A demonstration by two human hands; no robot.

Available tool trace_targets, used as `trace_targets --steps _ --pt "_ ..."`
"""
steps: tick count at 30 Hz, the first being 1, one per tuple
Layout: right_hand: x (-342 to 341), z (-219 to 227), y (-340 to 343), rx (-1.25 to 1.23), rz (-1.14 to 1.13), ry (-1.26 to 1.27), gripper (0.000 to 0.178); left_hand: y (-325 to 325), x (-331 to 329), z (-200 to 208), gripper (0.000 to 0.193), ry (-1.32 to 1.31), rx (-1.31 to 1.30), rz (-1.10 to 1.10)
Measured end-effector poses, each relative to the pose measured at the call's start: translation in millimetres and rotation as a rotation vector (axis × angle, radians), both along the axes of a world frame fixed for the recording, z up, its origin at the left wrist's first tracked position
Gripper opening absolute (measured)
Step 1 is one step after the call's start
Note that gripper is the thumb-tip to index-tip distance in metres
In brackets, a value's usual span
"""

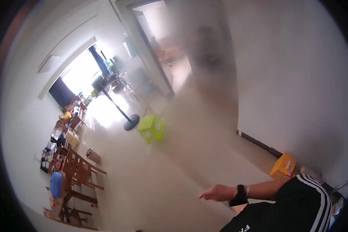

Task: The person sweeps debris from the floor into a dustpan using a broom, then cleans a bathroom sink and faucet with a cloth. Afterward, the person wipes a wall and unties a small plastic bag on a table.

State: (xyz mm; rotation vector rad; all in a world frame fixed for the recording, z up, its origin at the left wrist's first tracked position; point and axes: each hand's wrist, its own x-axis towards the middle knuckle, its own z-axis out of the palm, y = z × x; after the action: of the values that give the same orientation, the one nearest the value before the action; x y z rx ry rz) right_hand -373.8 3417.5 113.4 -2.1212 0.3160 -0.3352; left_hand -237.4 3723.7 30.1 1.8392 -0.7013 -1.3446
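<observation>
My right hand [218, 193] reaches in from the lower right, with a black watch [240, 195] on its wrist and a black sleeve [303, 197] with white stripes above it. Its fingers point left, loosely stretched and a little blurred, and hold nothing that I can see. The hand is in the air over the pale floor [158, 185], touching nothing visible. A small patch of skin shows just below the watch; I cannot make out what it belongs to. My left hand is not in view. Nearest to my right forearm is a yellow-orange box [283, 166] on the floor by the wall.
A lime-green stool [151, 128] stands mid-floor, beside a pedestal fan [130, 121]. At left are a wooden chair [79, 168], a cluttered table and a waste bin [93, 155]. A doorway [170, 50] opens at the back; a white wall [290, 77] rises on the right.
</observation>
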Motion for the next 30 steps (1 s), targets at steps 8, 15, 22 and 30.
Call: trace_targets --steps 8,15,22,30 --pt "-72.8 11.5 -230.5 0.074 -0.741 0.054 0.024 -110.4 100.0 13.8 0.025 -0.616 -0.072 0.134" --pt "-73.7 50.6 -381.6 -0.146 -1.127 -0.112 0.022 -364.1 130.5 126.6 0.017 -0.209 -0.117 0.015" --pt "-39.3 42.9 -470.8 -0.249 -1.300 0.128 0.019 -554.2 177.6 94.9 0.016 0.183 -0.165 -0.366" --pt "-12.9 45.7 -576.2 -0.329 -1.383 0.177 0.018 -778.6 213.2 109.6 0.018 0.032 -0.282 -0.861"
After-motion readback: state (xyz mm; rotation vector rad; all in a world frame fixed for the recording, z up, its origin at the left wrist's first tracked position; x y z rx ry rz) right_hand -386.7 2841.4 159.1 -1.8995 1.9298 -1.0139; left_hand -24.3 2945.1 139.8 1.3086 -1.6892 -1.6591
